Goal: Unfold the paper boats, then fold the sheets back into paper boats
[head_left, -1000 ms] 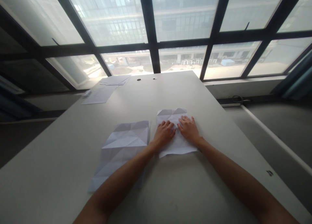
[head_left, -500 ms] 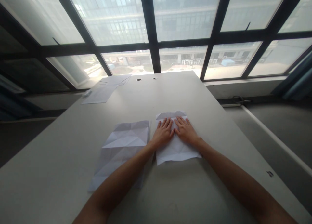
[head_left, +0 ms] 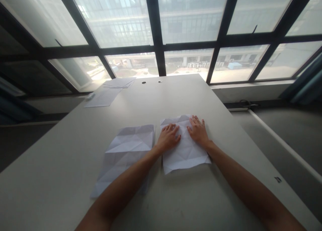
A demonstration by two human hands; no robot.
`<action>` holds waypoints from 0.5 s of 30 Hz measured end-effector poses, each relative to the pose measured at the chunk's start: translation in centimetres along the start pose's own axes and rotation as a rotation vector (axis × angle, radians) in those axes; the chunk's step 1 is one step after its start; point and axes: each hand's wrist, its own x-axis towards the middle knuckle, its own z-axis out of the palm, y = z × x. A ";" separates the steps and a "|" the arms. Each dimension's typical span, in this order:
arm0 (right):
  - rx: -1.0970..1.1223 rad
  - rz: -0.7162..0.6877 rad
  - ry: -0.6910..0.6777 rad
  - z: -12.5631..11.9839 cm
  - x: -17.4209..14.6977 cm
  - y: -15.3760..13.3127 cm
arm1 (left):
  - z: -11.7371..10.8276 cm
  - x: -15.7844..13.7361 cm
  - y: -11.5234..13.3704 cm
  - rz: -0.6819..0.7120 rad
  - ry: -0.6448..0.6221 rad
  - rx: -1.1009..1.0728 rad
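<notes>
Creased sheet (head_left: 184, 155) on tabletop (head_left: 191, 204), beside second creased paper (head_left: 127, 143). Left hand (head_left: 169, 137) palm-down on sheet, fingers bent, slightly spread; right hand (head_left: 198, 132) at sheet's right side, fingers extended, slightly apart.

White table (head_left: 173, 100), long, smooth, glossy, narrowing toward the windows. Creased sheet (head_left: 186, 155) on it right of center, flattened but near edge wavy. Bigger creased paper (head_left: 130, 142) just beside it on the left, fold lines across, some ridges raised. Flat white papers (head_left: 107, 96) at far left corner, overlapping. Small pale object (head_left: 90, 96) by them at the edge, too blurry to name. Small dark mark (head_left: 277, 179) near right edge, two round dark spots (head_left: 143, 82) at far end
</notes>
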 end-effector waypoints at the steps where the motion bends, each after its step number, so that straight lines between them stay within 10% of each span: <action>1: 0.018 -0.039 0.008 -0.1 -0.1 -0.3 | -0.2 0.0 0.1 -0.006 0.013 -0.005; 7: 0.098 -0.278 -0.150 -0.1 -0.7 -1.8 | 0.1 0.2 0.2 0.014 0.039 -0.043; 15: 0.027 -0.197 -0.202 0.0 -0.8 -2.2 | 1.5 0.1 -0.5 0.030 -0.048 -0.007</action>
